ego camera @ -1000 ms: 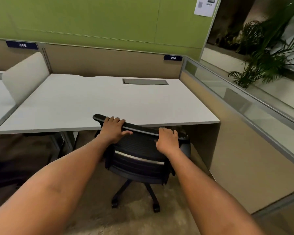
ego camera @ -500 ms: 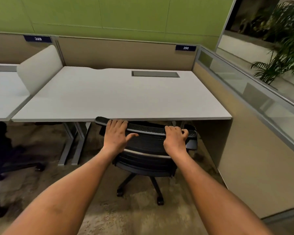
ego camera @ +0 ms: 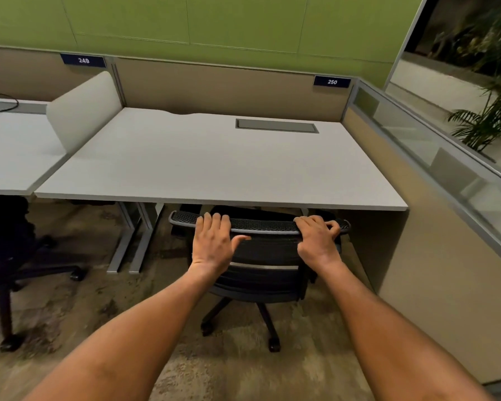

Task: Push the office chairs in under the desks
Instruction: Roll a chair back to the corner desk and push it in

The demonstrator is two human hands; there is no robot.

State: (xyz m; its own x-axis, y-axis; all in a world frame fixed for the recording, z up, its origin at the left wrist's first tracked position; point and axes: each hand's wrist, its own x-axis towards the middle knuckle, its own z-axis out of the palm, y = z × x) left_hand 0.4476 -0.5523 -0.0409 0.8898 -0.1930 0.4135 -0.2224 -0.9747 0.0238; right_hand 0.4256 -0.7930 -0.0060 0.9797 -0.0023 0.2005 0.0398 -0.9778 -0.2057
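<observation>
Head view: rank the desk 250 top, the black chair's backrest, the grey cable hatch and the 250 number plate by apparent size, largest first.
1. desk top
2. backrest, partly hidden by both hands
3. cable hatch
4. number plate

The hatch and plate sit farther from the camera, so they look smaller than they are.

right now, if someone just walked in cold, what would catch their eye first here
First the two bare arms reaching in from the bottom, left hand and right hand laid on the top edge of the black mesh chair, whose backrest sits just short of the white desk edge. Next the bright green wall behind, with the 250 label at the desk's far right corner.
</observation>
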